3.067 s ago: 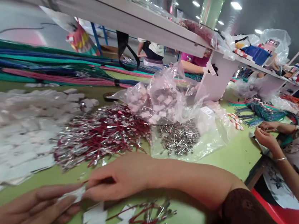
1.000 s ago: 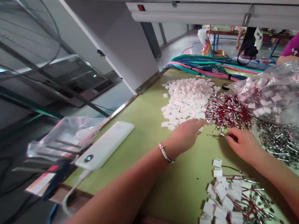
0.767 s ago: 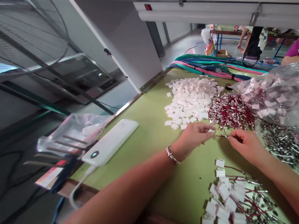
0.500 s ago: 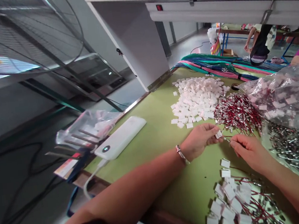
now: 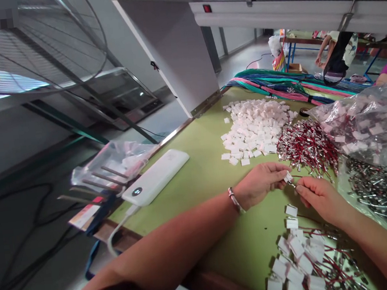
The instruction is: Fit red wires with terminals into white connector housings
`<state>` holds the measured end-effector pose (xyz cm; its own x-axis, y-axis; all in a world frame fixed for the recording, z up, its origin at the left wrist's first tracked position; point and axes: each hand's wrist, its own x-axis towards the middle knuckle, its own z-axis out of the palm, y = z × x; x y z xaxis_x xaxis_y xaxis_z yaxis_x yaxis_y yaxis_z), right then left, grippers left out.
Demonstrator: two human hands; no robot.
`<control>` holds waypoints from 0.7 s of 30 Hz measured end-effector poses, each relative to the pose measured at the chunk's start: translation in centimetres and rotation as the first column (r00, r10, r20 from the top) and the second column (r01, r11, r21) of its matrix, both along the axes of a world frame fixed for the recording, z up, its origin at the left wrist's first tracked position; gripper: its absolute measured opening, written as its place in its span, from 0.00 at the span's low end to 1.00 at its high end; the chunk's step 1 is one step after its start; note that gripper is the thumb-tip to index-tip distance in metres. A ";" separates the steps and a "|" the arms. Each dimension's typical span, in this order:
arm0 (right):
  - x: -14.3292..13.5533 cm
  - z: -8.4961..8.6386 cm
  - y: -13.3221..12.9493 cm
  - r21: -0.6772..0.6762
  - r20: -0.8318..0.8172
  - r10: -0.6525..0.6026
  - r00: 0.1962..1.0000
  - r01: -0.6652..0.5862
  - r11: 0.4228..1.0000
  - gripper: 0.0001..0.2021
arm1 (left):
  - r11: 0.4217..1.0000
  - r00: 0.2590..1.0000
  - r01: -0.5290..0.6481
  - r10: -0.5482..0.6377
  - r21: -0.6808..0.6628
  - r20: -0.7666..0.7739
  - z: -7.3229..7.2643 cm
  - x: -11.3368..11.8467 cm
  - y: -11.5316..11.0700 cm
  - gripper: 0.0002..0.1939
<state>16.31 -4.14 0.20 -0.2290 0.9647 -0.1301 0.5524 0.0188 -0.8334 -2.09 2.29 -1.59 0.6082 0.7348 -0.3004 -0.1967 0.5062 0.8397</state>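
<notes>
Between thumb and fingers my left hand (image 5: pixel 262 182) pinches a small white connector (image 5: pixel 287 177). Close on its right, my right hand (image 5: pixel 320 195) is closed on a short wire (image 5: pixel 293 184), whose metal end meets the connector. Beyond my hands lie a heap of loose white connectors (image 5: pixel 256 126) and a bundle of red wires with metal ends (image 5: pixel 307 146). Nearer my body, white connectors with red wires attached (image 5: pixel 298 249) form another pile. Right of my right hand, dark wires with metal ends (image 5: pixel 382 188) rest on clear plastic.
A white power bank (image 5: pixel 158 177) with a cable sits at the left of the green table (image 5: pixel 204 181). Long green, blue and pink wires (image 5: pixel 277 82) lie along the back. A plastic bag of connectors (image 5: pixel 368 118) is at the right. A fan cage (image 5: pixel 63 43) stands left.
The connector in my left hand has shifted slightly right and down and turned a little. My right hand has moved slightly, and the wire end is now closer to the connector.
</notes>
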 end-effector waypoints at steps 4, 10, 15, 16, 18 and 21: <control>0.2 0.2 0.2 -0.123 -0.049 -0.059 0.997 0.053 0.991 0.16 | 0.998 0.997 0.028 -0.023 0.064 -0.071 0.0 -0.1 0.1 0.11; 0.1 0.5 0.0 -0.320 -0.150 -0.182 0.972 0.126 0.939 0.15 | 0.956 0.977 0.094 -0.035 0.279 -0.210 0.6 0.4 -0.1 0.08; 0.2 0.0 -0.1 -0.421 -0.298 -0.265 0.917 0.123 0.899 0.15 | 0.947 0.990 0.102 -0.068 0.305 -0.123 0.9 0.4 -0.2 0.07; 0.3 -0.1 0.0 -0.423 -0.317 -0.262 0.911 0.112 0.899 0.15 | 0.947 0.990 0.114 -0.084 0.300 -0.112 0.9 0.3 -0.1 0.07; 0.5 0.0 0.0 -0.427 -0.334 -0.256 0.907 0.096 0.899 0.15 | 0.944 0.987 0.147 -0.118 0.297 -0.114 0.9 0.1 0.0 0.08; 0.6 0.2 0.1 -0.441 -0.326 -0.247 0.913 0.084 0.893 0.14 | 0.935 0.976 0.200 -0.165 0.293 -0.142 0.9 0.0 0.3 0.09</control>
<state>16.91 -4.02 0.37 -0.1796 0.8697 -0.4598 0.1726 -0.4323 -0.8851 -2.12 2.55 -0.67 0.7155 0.6812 -0.1549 -0.0196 0.2413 0.9703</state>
